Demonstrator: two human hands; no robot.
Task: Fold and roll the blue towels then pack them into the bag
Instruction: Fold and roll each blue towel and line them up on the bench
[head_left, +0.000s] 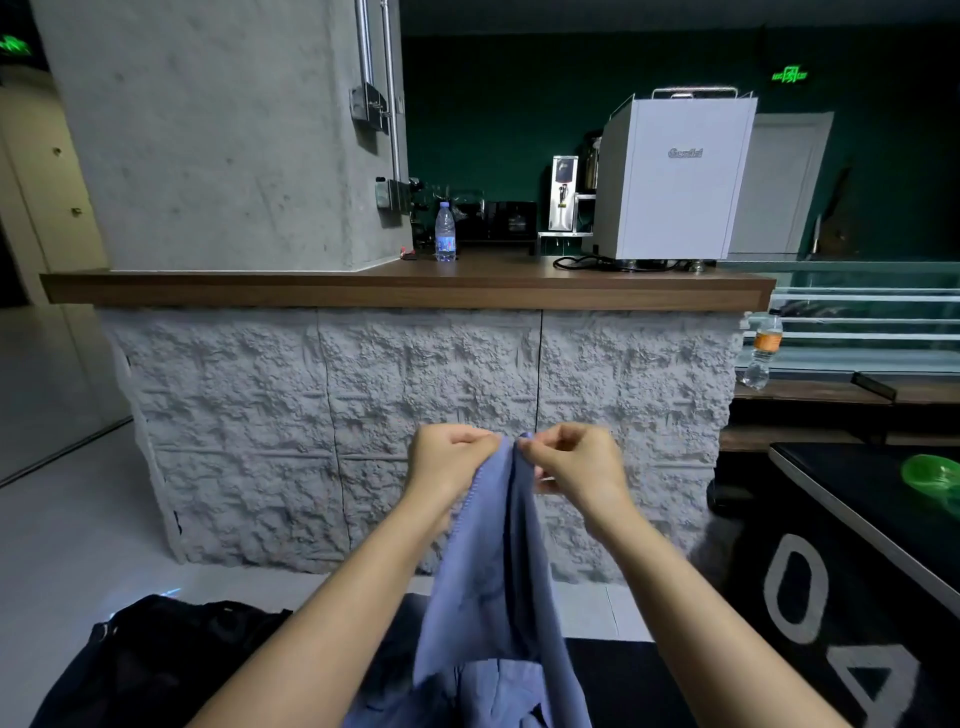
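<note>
Hands pinch blue towel (498, 571) top edge, left hand (448, 460) & right hand (574, 462) close together, prob. matching corners for fold.

The blue towel (498, 571) is soft, matt cloth with a stitched hem. The bag (171, 649) is dull black fabric. The table top (415, 291) is smooth brown wood with a faint sheen, and its front (363, 415) is rough grey stone-like cladding. The pillar (218, 130) is matt bare concrete carrying shiny metal pipes (387, 78). The water bottle (445, 231) is clear glossy plastic. The floor (52, 519) is smooth and pale.
</note>
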